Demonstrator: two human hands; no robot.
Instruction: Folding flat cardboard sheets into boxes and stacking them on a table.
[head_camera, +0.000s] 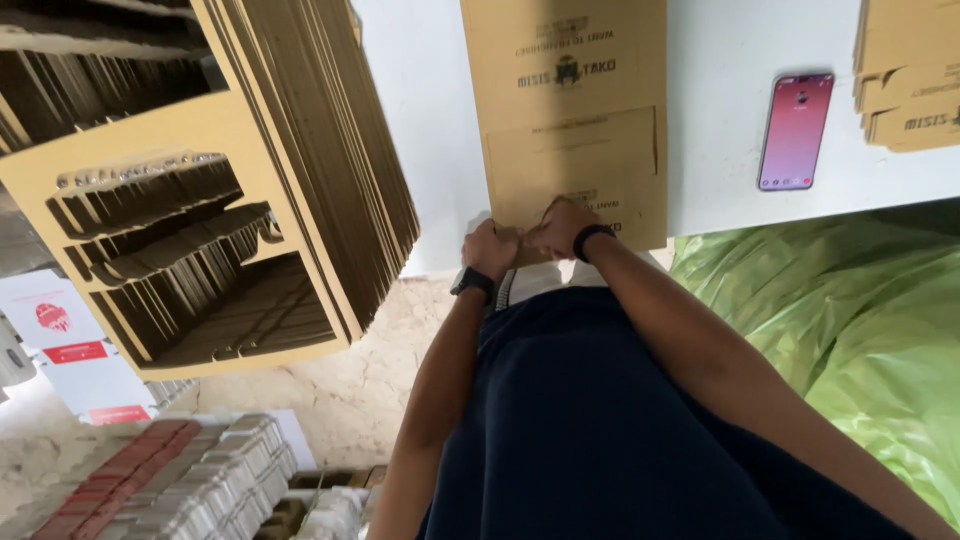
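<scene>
Left hand (490, 248): grip curled shut on the near edge of the flat cardboard box (570, 120), knuckles up, a dark watch on the wrist.
Right hand (562, 226): just beside the left, almost touching it; fingers bent down and pressed on the same near edge of the cardboard, a black band on the wrist. Whether this grip pinches the edge or only presses on it cannot be told.
Flat cardboard box: brown, unfolded, printed, lying flat on the white desk (730, 90) and running from the hands to the far edge of the view; its near end overhangs the desk edge at the hands.
Phone (795, 130): pink-red screen lit, flat on the desk, to the right of the cardboard and apart from it.
Cardboard stack (905, 75): more flat brown blanks piled at the far right corner of the desk.
Upright blanks (300, 130): a thick bundle of die-cut sheets to the left.
Green plastic sheet (850, 310): crumpled, below the desk on the right.
Trays (170, 480): red and white packs on the floor, lower left.
</scene>
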